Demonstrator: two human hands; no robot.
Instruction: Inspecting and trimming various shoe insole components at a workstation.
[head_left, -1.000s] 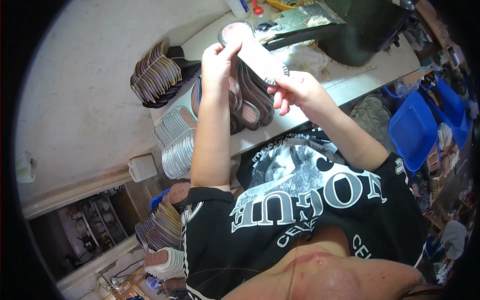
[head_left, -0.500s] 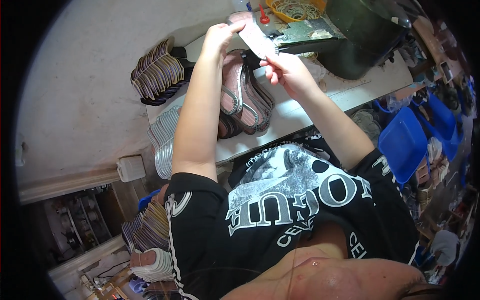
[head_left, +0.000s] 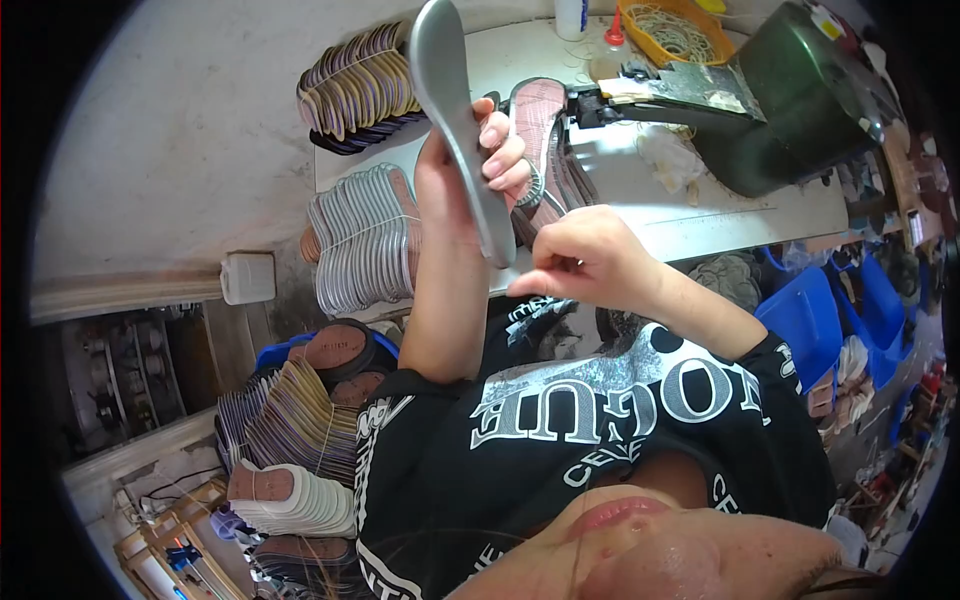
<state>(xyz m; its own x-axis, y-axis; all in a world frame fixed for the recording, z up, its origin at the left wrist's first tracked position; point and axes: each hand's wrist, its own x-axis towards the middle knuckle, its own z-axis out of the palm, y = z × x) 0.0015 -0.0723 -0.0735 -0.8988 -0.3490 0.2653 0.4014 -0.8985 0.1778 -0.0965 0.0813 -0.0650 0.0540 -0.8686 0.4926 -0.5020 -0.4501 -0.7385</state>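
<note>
A grey, curved shoe sole [head_left: 445, 90] stands tilted in front of me, its smooth side in view. My left hand [head_left: 503, 158] is wrapped round its middle, fingers showing on the right edge. Close to the sole's lower end is my right hand [head_left: 600, 255], its fingers curled and its thumb stretched toward the sole. Whether it touches the sole or holds something small, I cannot tell. Behind the hands, a pile of pinkish insoles [head_left: 538, 105] with pleated edging lies on the white table [head_left: 690, 225].
Bundled stacks of grey-edged soles [head_left: 365, 240] and striped soles [head_left: 355, 85] stand at the left. A dark green machine [head_left: 800, 100] fills the table's right side. Near it are a red-tipped bottle [head_left: 612, 55] and an orange basket [head_left: 645, 35] of cord. Blue chairs [head_left: 800, 315] stand at the right.
Both hands held a pinkish insole out over the table. Now my left hand holds a grey sole up closer; I cannot tell if it is the same piece. My right hand has come down nearer me.
</note>
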